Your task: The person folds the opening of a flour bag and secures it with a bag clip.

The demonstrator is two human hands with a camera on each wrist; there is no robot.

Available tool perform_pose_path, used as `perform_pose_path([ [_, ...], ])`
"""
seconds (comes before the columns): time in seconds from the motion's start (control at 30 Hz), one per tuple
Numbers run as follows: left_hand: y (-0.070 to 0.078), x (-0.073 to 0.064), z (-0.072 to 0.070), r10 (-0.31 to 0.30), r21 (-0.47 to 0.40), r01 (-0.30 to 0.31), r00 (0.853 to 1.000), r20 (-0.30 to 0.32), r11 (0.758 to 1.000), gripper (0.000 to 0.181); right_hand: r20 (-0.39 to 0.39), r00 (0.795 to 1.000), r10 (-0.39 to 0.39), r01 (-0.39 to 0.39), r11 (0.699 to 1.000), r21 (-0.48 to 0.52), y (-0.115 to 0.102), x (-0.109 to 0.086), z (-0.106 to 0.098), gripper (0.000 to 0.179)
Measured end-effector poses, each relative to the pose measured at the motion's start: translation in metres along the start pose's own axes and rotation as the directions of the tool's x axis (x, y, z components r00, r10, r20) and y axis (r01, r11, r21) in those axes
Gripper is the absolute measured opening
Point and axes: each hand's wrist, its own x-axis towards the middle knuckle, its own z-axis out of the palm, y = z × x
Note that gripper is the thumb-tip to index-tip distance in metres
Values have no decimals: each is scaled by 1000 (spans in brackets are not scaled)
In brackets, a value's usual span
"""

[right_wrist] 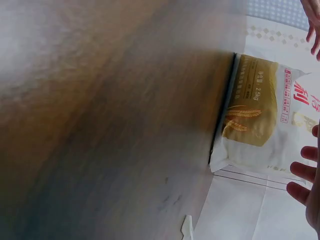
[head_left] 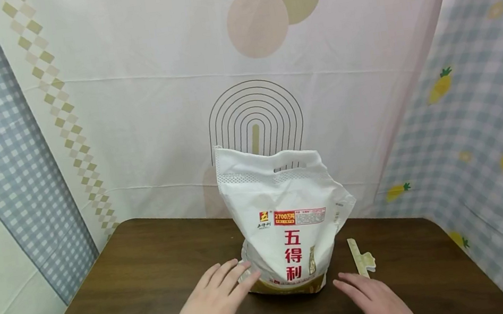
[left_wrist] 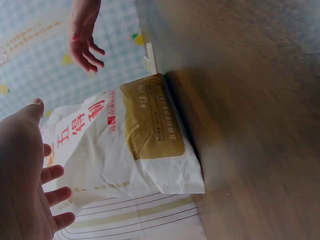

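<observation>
White bag (head_left: pixel 289 221) is stood upright on the dark wooden table (head_left: pixel 152 278), right of the table's middle, its printed front turned to the near side. Its top is left uncrimped and a little slanted, and a handle slot (head_left: pixel 288 168) is cut through the upper band. Large red characters (head_left: pixel 293 254) are printed down the front, and the base is covered by a gold panel (left_wrist: pixel 152 120), on which wheat ears (right_wrist: pixel 245 117) are shown in the right wrist view.

The left hand (head_left: pixel 210 307) is held at the near left of the bag, with fingers spread and extended and the thumb set apart; nothing is gripped. In the head view its fingertips are seen across the bag's lower left edge, but a gap between them and the bag is shown in the right wrist view. The right hand (head_left: pixel 380 302) is held at the near right, apart from the bag, with fingers parted and slightly bent; nothing is held by it either.

A pale yellow clip (head_left: pixel 361 257) is laid on the table to the right of the bag, just beyond the right fingers. The far side is closed off by a white patterned cloth (head_left: pixel 155 127), and blue checked cloth (head_left: pixel 486 145) is hung on the right.
</observation>
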Motion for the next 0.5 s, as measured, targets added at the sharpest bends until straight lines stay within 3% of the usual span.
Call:
perform_pose_path([
  [0.2, 2, 11, -8, -15, -18, 14, 999, -47, 1000, 66, -5, 996, 86, -86, 996, 22, -2, 7, -4, 58],
  [0.5, 0, 35, -18, -40, -22, 38, 996, -79, 999, 66, -91, 988, 126, -121, 991, 58, 1, 16, -5, 51],
])
